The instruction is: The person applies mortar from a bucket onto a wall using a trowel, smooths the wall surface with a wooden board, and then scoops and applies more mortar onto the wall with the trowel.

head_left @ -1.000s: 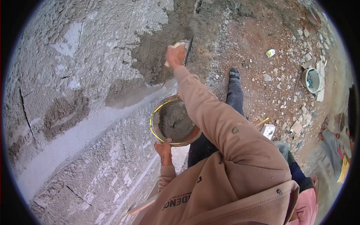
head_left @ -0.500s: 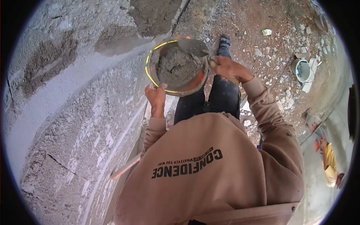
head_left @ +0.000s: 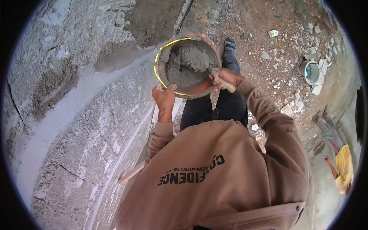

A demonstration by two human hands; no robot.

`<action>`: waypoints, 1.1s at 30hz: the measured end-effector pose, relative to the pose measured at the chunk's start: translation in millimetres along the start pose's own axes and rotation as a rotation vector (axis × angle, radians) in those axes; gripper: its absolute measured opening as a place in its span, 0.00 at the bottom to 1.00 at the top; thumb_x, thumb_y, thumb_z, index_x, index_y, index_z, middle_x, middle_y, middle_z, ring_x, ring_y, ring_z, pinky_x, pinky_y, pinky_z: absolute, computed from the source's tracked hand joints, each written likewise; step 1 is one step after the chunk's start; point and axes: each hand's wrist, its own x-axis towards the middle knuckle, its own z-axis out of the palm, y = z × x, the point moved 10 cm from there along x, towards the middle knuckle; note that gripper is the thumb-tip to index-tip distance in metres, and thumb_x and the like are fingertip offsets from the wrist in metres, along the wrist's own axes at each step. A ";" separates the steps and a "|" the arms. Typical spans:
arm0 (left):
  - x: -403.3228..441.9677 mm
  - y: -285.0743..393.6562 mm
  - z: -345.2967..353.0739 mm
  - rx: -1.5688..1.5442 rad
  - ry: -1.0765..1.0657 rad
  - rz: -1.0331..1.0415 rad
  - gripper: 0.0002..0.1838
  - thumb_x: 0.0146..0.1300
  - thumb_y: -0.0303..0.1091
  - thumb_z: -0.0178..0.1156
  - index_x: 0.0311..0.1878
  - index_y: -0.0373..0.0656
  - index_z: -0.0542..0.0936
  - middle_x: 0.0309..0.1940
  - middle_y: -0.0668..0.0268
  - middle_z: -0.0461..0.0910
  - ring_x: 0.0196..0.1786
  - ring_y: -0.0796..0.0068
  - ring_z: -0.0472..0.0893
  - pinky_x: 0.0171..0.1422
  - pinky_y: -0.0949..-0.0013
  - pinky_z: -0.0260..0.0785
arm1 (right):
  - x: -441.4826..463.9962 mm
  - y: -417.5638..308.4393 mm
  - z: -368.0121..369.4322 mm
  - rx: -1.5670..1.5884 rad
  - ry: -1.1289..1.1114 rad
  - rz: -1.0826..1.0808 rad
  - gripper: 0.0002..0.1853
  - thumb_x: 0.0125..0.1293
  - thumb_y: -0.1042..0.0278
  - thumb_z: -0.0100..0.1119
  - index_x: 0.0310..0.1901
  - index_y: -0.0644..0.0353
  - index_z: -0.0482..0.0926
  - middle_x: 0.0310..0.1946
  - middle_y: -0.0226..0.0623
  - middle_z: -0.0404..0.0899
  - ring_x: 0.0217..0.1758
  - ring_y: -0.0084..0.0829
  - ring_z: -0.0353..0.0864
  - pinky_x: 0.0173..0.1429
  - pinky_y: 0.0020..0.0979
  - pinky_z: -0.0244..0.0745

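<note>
My left hand (head_left: 165, 100) grips the near-left rim of a round, mortar-caked basin (head_left: 156, 66) with yellow and orange on its edge. Wet grey mortar (head_left: 193, 59) lies inside, heaped in the middle. My right hand (head_left: 224, 76) is closed round a trowel, whose wooden handle (head_left: 229, 87) sticks out below the fingers at the basin's right side. The trowel's blade cannot be made out against the mortar.
On the left rises a rough wall (head_left: 92, 88) with damp mortar patches (head_left: 151, 21). Rubble (head_left: 264, 55) is strewn on the ground at right, with a white bucket (head_left: 311, 73). Another person in a yellow shirt (head_left: 345, 168) is at far right.
My right hand has moved down and left, and the trowel has gone from the basin's far edge into the mortar. The mortar is now heaped. The other person has shifted.
</note>
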 end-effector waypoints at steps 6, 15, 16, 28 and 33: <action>26.1 -10.6 9.3 -0.091 0.064 -0.105 0.14 0.49 0.15 0.63 0.41 0.33 0.81 0.36 0.64 0.83 0.35 0.73 0.80 0.41 0.71 0.73 | -38.3 -42.0 4.3 0.163 0.014 -0.162 0.08 0.50 0.77 0.49 0.34 0.57 0.67 0.20 0.31 0.66 0.11 0.22 0.63 0.11 0.27 0.60; 37.4 -27.8 -0.6 -0.131 0.174 -0.199 0.17 0.45 0.13 0.63 0.42 0.32 0.81 0.37 0.64 0.83 0.37 0.72 0.81 0.44 0.70 0.74 | -121.3 -246.0 -22.7 0.329 0.204 -1.025 0.10 0.60 0.78 0.47 0.43 0.56 0.65 0.24 0.30 0.66 0.20 0.25 0.69 0.22 0.28 0.68; 38.2 -29.2 -1.6 -0.124 0.182 -0.206 0.17 0.45 0.13 0.63 0.41 0.32 0.81 0.36 0.65 0.82 0.36 0.72 0.81 0.43 0.70 0.74 | -126.9 -266.6 -28.0 0.353 0.274 -1.130 0.10 0.61 0.78 0.47 0.43 0.57 0.64 0.25 0.31 0.67 0.20 0.25 0.70 0.22 0.28 0.69; 39.6 -62.5 -6.2 -0.099 0.282 -0.224 0.14 0.46 0.12 0.64 0.39 0.33 0.80 0.34 0.64 0.82 0.33 0.72 0.81 0.38 0.70 0.75 | 90.4 -444.3 -35.4 -0.230 1.141 -1.138 0.18 0.58 0.68 0.59 0.45 0.72 0.70 0.34 0.62 0.79 0.37 0.62 0.79 0.44 0.51 0.75; 44.2 -74.5 -9.1 -0.094 0.241 -0.245 0.15 0.46 0.12 0.63 0.41 0.31 0.79 0.33 0.63 0.81 0.32 0.73 0.79 0.36 0.70 0.74 | -8.7 -366.6 86.7 -0.457 0.631 -1.247 0.13 0.58 0.66 0.55 0.41 0.65 0.69 0.29 0.53 0.74 0.30 0.50 0.76 0.37 0.48 0.69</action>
